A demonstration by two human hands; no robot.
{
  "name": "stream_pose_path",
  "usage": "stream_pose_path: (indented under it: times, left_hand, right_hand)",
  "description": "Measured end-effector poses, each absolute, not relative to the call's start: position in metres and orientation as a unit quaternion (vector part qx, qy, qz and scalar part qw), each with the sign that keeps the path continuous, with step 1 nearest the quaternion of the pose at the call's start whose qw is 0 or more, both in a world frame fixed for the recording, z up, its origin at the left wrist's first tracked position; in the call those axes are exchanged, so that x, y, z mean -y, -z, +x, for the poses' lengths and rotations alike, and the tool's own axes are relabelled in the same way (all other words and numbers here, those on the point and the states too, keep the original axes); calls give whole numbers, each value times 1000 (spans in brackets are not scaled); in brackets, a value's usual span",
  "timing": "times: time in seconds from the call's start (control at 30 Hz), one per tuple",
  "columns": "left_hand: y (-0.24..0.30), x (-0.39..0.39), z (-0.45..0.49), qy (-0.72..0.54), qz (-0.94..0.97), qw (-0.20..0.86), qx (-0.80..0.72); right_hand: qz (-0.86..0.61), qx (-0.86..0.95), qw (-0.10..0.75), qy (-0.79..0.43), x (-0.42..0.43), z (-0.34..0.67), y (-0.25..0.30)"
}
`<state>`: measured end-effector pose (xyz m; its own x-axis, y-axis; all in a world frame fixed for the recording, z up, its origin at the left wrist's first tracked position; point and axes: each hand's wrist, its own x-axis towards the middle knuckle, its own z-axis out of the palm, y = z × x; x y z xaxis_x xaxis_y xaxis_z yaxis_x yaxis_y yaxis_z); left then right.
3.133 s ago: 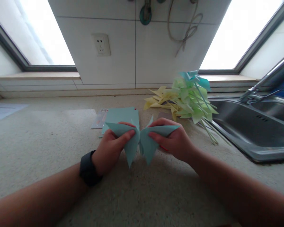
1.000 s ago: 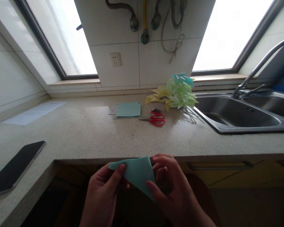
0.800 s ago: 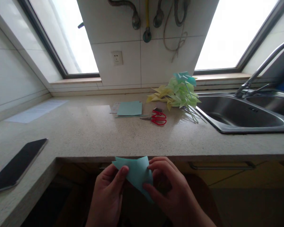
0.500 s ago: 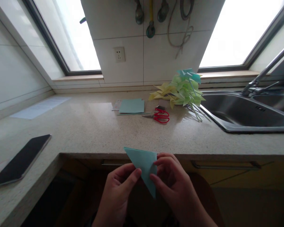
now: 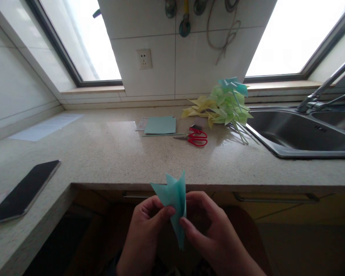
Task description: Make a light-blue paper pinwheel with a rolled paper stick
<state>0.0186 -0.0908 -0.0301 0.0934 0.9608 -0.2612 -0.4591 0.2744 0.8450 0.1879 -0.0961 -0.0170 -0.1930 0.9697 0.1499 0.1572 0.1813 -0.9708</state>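
folded paper held between both hands, in front of the counter's near edge, tips overlapping that edge in view. left hand clamped on it, thumb across the front, fingers mostly hidden behind; probably the steadying side. right hand pinches the right edge, thumb low, fingers behind, perhaps to manage the layers there.

stack of sheets and red-handled scissors lie farther back, likely for reach without crowding the hands. paper pinwheels heaped beside the sink, seemingly out of the way.

look of the piece: pale blue-green, creased, three points fanned upward, one narrow point downward, layers parted along the right.
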Motion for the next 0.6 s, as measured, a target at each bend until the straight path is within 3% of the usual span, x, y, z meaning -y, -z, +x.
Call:
stream_pose_path:
  times: [0.27,0.6]
  left_hand:
    - [32,90,15,-563,248,681,-397]
    - [28,89,15,-561,206,712,-368]
  right_hand:
    - [-432,550,482,-528,98,191,18]
    - [-445,499,530,-521,90,192,26]
